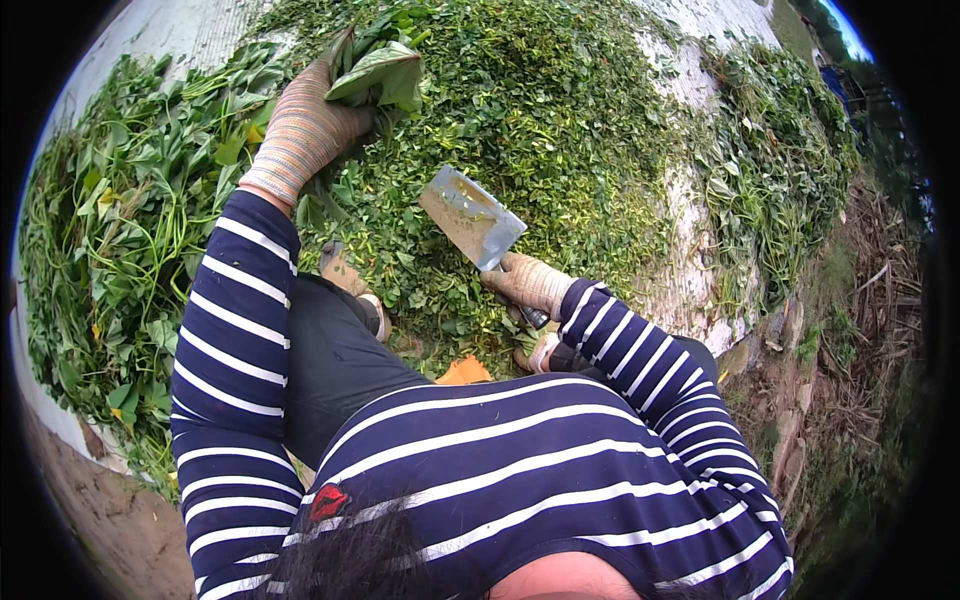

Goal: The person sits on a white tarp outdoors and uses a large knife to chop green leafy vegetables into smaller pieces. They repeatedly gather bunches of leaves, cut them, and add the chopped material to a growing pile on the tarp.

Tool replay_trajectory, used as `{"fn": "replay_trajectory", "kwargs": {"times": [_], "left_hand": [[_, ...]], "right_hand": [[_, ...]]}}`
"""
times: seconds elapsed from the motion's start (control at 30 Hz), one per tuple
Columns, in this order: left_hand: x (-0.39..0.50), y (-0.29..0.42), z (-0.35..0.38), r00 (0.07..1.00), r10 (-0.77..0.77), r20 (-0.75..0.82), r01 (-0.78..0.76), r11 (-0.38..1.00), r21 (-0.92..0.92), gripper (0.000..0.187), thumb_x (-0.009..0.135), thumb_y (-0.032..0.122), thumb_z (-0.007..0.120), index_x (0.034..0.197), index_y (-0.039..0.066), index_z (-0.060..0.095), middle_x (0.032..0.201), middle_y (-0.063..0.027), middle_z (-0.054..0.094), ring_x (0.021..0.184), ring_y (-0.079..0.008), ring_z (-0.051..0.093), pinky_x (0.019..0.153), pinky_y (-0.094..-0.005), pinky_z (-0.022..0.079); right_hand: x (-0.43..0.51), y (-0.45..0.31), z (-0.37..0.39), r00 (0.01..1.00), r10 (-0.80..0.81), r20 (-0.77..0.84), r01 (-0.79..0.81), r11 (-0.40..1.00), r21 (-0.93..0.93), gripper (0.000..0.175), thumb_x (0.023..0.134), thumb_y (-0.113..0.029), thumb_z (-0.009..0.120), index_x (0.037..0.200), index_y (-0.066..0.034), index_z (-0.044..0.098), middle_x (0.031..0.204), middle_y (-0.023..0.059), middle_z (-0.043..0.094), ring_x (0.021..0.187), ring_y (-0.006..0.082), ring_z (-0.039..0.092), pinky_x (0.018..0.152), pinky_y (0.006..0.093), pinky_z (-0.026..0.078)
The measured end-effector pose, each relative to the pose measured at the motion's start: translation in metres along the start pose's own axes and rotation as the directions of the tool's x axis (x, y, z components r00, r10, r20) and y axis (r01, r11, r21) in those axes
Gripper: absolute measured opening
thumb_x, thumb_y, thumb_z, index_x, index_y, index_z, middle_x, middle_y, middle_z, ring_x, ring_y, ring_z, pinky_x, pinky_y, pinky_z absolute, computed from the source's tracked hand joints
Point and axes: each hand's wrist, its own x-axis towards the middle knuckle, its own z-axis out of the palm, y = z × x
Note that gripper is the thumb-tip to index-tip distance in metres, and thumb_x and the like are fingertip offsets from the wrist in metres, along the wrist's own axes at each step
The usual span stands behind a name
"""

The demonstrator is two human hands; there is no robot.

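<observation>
My left hand (311, 124), in a striped knit work glove, is closed around a bunch of broad green leaves and stems (382, 71) at the upper left. My gloved right hand (525, 283) grips the dark handle of a cleaver (474, 217). Its wide rectangular blade points up and left, apart from the bunch, with plant bits stuck to it. Under both hands spreads a thick layer of chopped leaves and stems (517, 112). The lower part of the left-hand bunch is partly hidden behind my glove and wrist.
Uncut leafy vines (142, 202) are heaped on my left, and another vine heap (780, 165) lies to the right. Pale concrete (694, 232) shows between the piles. My shoes (349, 274) stand among the cuttings, near an orange object (463, 370). Dry stalks (870, 300) cover the ground at far right.
</observation>
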Motion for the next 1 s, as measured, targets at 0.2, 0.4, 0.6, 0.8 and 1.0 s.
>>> {"fn": "replay_trajectory", "kwargs": {"times": [0.2,0.4,0.6,0.8,1.0], "left_hand": [[-0.004,-0.004,-0.003,0.994,0.105,-0.042,-0.108,0.991,-0.082,0.066,0.066,0.022,0.083,0.124,0.001,0.057,0.106,-0.0221,0.069,0.1,-0.0336,0.068,0.087,-0.0405,0.054],[-0.01,0.004,-0.01,0.998,0.044,-0.044,-0.043,0.999,0.022,0.061,0.066,0.021,0.082,0.118,-0.001,0.059,0.104,-0.0241,0.068,0.1,-0.0367,0.066,0.088,-0.0415,0.053],[-0.009,0.006,-0.01,0.999,0.044,0.0,-0.044,0.997,-0.069,0.07,0.067,0.019,0.081,0.13,0.005,0.054,0.11,-0.0206,0.068,0.103,-0.0356,0.066,0.091,-0.0405,0.052],[-0.014,-0.001,-0.008,0.993,0.115,-0.032,-0.12,0.963,-0.242,0.077,0.067,0.017,0.083,0.136,0.006,0.051,0.112,-0.0199,0.067,0.102,-0.0331,0.066,0.09,-0.038,0.053],[-0.012,0.007,-0.012,0.997,0.073,-0.036,-0.077,0.989,-0.125,0.071,0.067,0.016,0.08,0.131,0.004,0.054,0.108,-0.0216,0.067,0.101,-0.0347,0.066,0.09,-0.0399,0.052]], "right_hand": [[-0.021,0.07,-0.049,0.937,0.346,0.052,-0.35,0.931,0.106,0.03,0.094,-0.031,0.059,0.094,-0.0019,0.064,0.069,0.0049,0.063,0.052,0.0176,0.06,0.049,0.034,0.05],[-0.005,0.046,-0.096,0.946,0.318,-0.063,-0.159,0.625,0.764,0.012,0.097,-0.022,0.056,0.091,-0.0132,0.052,0.061,-0.0019,0.054,0.041,0.0116,0.048,0.038,0.0292,0.043],[0.003,0.038,-0.058,0.848,0.512,0.138,-0.521,0.753,0.403,0.014,0.094,-0.024,0.062,0.091,-0.0103,0.059,0.063,0.0004,0.058,0.045,0.0122,0.053,0.04,0.0288,0.045],[-0.046,0.036,-0.073,0.95,0.227,0.216,-0.303,0.838,0.454,0.027,0.096,-0.028,0.061,0.095,-0.0013,0.062,0.072,0.0037,0.062,0.059,0.0131,0.063,0.054,0.0282,0.053],[0.012,0.025,-0.144,0.836,0.073,-0.543,-0.252,0.931,-0.263,0.044,0.085,-0.029,0.067,0.113,0.0046,0.059,0.09,0.0216,0.07,0.08,0.0348,0.069,0.077,0.0423,0.055]]}}
